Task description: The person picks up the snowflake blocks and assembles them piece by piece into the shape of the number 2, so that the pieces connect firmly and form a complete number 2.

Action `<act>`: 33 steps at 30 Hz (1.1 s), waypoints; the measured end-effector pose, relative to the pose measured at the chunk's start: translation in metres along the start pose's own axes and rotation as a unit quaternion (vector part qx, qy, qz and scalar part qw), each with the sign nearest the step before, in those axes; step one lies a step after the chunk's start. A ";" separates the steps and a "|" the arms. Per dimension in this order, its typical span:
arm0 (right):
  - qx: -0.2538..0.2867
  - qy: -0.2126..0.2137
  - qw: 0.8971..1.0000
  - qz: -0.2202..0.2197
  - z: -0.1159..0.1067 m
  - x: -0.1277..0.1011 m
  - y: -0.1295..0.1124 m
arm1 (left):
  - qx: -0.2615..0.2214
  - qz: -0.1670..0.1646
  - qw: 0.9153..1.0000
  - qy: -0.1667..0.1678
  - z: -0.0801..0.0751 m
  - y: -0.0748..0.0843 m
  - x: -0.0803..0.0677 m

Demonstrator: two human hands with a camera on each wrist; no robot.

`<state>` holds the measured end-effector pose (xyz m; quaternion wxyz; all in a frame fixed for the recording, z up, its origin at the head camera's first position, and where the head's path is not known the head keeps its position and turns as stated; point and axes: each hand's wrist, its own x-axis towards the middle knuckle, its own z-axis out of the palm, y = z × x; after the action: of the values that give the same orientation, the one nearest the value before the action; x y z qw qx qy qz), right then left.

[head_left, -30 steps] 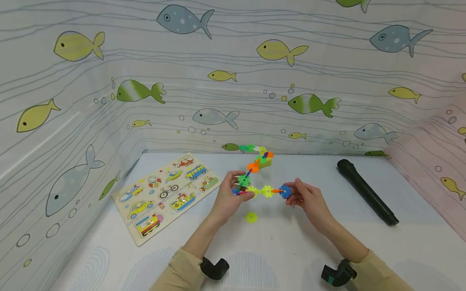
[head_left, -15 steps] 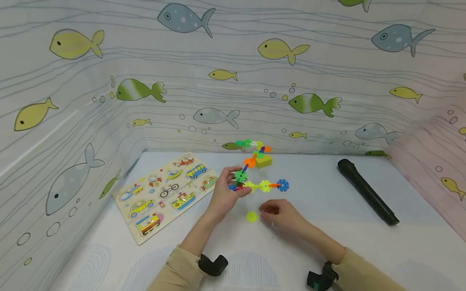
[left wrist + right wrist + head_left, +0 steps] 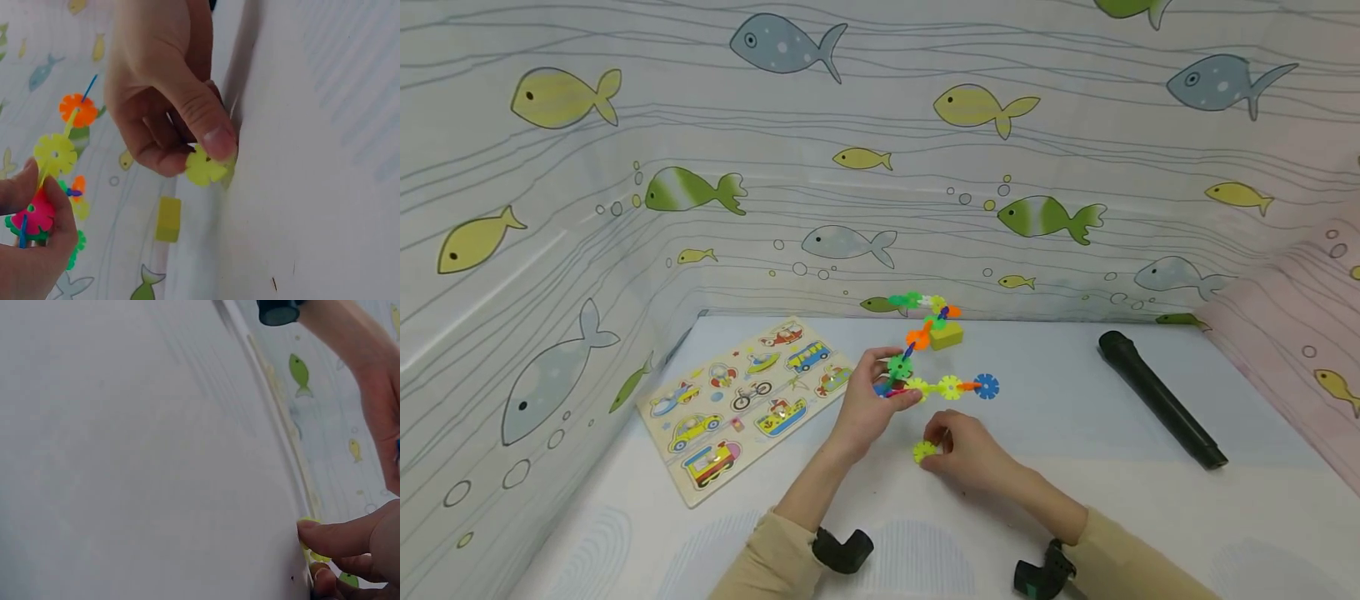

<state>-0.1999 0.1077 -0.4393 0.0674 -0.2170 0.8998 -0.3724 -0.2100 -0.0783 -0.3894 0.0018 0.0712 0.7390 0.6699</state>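
Right hand [image 3: 966,450] now apparently pinching yellow disc [image 3: 923,451]

right hand [image 3: 964,448] now pinching loose yellow disc [image 3: 923,451]

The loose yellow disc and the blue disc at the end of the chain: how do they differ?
The loose yellow disc is pinched by the right hand against the table; the blue disc is untouched. The yellow one is separate; the blue one is joined to the chain the left hand holds. Both are notched flakes.

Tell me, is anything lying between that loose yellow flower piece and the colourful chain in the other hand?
Nothing visible. The right hand pinches the yellow flower piece; only bare table separates it from the chain the left hand holds.
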 end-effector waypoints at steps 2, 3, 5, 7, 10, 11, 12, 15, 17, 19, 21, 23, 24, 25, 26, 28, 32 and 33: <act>0.010 0.004 1.000 0.015 -0.001 -0.003 0.003 | 0.002 -0.002 1.000 0.001 0.001 -0.001 0.000; 0.016 0.005 1.000 0.022 -0.003 -0.005 0.005 | 0.003 -0.002 1.000 0.001 0.001 -0.001 0.000; 0.024 0.008 0.999 0.031 -0.007 -0.009 0.009 | 0.004 -0.002 1.000 -0.001 0.001 -0.001 0.000; 0.034 0.011 0.999 0.041 -0.014 -0.013 0.014 | 0.007 -0.003 1.000 -0.002 0.002 -0.001 -0.001; 0.046 0.016 0.997 0.055 -0.029 -0.022 0.021 | 0.006 -0.005 1.000 -0.004 0.002 -0.001 -0.001; 0.052 0.019 0.997 0.058 -0.035 -0.026 0.023 | 0.006 -0.005 1.000 -0.005 0.002 -0.001 -0.001; 0.059 0.021 0.996 0.058 -0.041 -0.029 0.026 | 0.004 -0.006 1.000 -0.006 0.003 -0.001 0.000; 0.083 0.035 0.995 0.053 -0.059 -0.039 0.035 | -0.002 -0.011 1.000 -0.013 0.004 -0.002 -0.001; 0.097 0.050 0.993 0.048 -0.069 -0.044 0.042 | -0.003 -0.018 1.000 -0.018 0.005 -0.003 0.000; 0.104 0.072 0.991 0.047 -0.076 -0.046 0.048 | -0.001 -0.027 0.999 -0.020 0.006 -0.004 0.000; 0.105 0.095 0.989 0.043 -0.081 -0.047 0.054 | 0.002 -0.034 0.999 -0.019 0.007 -0.006 0.000; 0.104 0.116 0.987 0.038 -0.083 -0.047 0.057 | 0.004 -0.037 0.999 -0.016 0.007 -0.007 -0.001; 0.107 0.126 0.986 0.038 -0.083 -0.047 0.057 | 0.003 -0.038 0.999 -0.015 0.007 -0.007 -0.001; 0.111 0.133 0.984 0.036 -0.084 -0.047 0.058 | 0.002 -0.039 0.999 -0.015 0.007 -0.008 -0.001; 0.115 0.140 0.983 0.035 -0.084 -0.046 0.059 | 0.001 -0.039 0.999 -0.017 0.007 -0.009 -0.001; 0.124 0.151 0.980 0.035 -0.083 -0.046 0.060 | -0.003 -0.039 0.999 -0.021 0.008 -0.010 0.000; 0.127 0.163 0.978 0.014 -0.081 -0.047 0.063 | -0.004 -0.041 0.999 -0.025 0.010 -0.011 0.001; 0.124 0.166 0.978 0.006 -0.081 -0.048 0.064 | -0.004 -0.042 0.999 -0.025 0.010 -0.011 0.001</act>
<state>-0.2017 0.2208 -0.4284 -0.0542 -0.1365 0.8468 -0.5112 -0.2107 -0.0693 -0.4016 0.0486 0.0571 0.7386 0.6700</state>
